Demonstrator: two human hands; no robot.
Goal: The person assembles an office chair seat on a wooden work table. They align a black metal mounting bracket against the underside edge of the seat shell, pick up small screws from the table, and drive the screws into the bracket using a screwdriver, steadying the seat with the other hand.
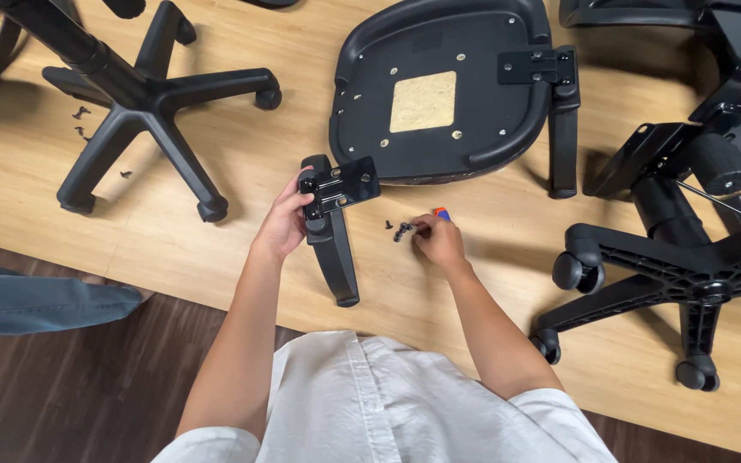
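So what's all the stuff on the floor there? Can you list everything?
black plastic chair armrest with metal bracket: one, black, upright in left hand
small dark screws: a few, black, on wood by right hand
upturned black chair seat: one, black with tan patch, top centre, one armrest attached
five-legged wheeled chair bases: two, black, top left and right
loose screws: several, dark, far left
light wooden board: one, tan, under everything
left hand: grips armrest
right hand: fingers on screws

Screws (401,230) too small to count; right hand (439,242) hides most of red-blue tool (442,213).
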